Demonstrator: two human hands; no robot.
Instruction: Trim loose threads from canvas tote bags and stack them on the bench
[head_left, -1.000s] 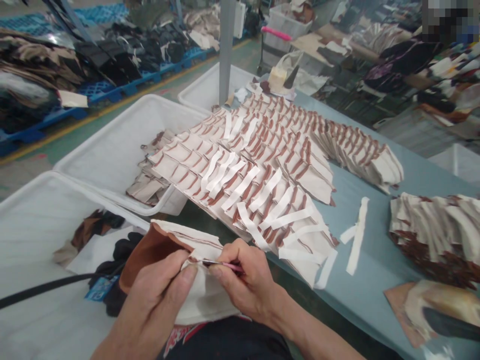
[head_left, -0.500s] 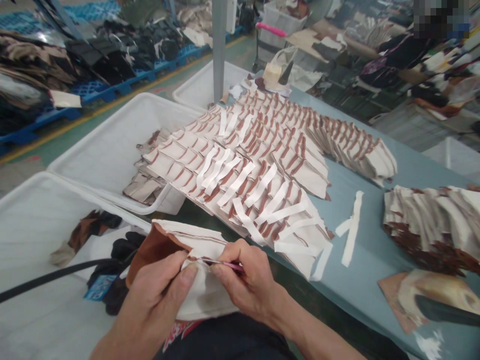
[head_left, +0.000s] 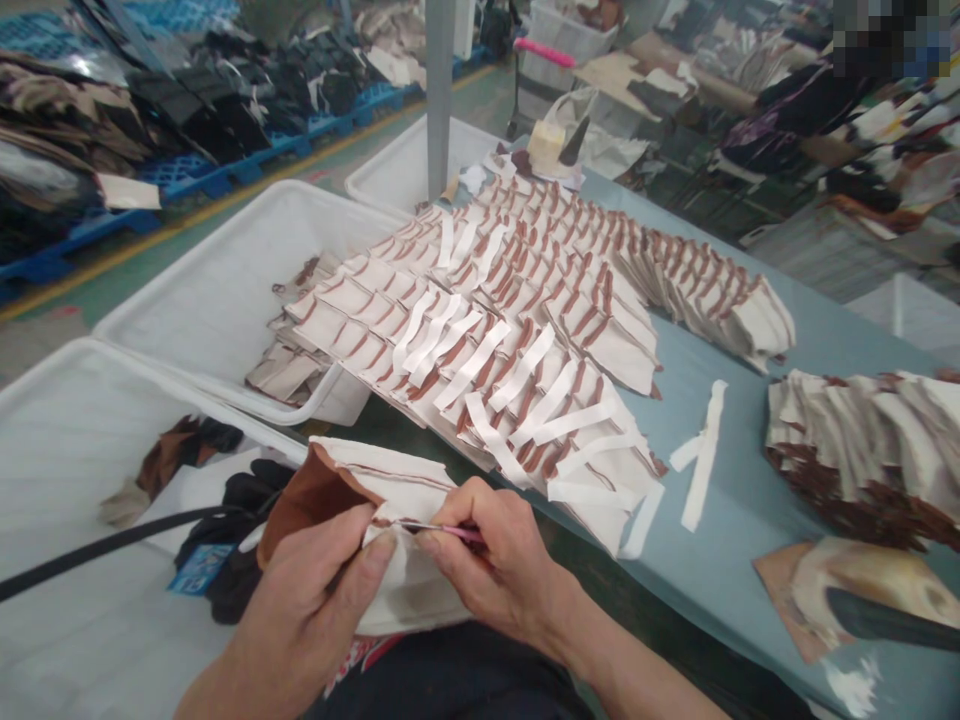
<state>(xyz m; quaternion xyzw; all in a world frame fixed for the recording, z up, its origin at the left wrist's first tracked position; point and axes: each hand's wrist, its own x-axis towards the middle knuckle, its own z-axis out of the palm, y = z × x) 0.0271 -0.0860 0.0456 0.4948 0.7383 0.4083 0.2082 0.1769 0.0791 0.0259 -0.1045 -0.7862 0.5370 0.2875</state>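
Observation:
My left hand (head_left: 315, 590) pinches a folded cream fabric piece with a brown lining (head_left: 352, 490), held over my lap at the table's near edge. My right hand (head_left: 495, 570) is closed on a thin pink-handled tool (head_left: 442, 529) whose metal tip lies against the piece's seam beside my left thumb. Just beyond my hands, rows of overlapping cream pieces with brown edges (head_left: 525, 330) cover the blue-grey table (head_left: 742, 560), with white strips (head_left: 480, 360) laid across them.
Two white bins (head_left: 217, 290) stand on the left; the nearer one (head_left: 60, 420) holds dark scraps and a black strap (head_left: 97, 555). A loose white strip (head_left: 701, 470) lies on the table. A second fanned stack (head_left: 862, 450) sits at the right. A grey post (head_left: 439, 95) rises behind.
My hands and the piece have stayed nearly still, with the tool tip working at the same seam. The view has shifted slightly.

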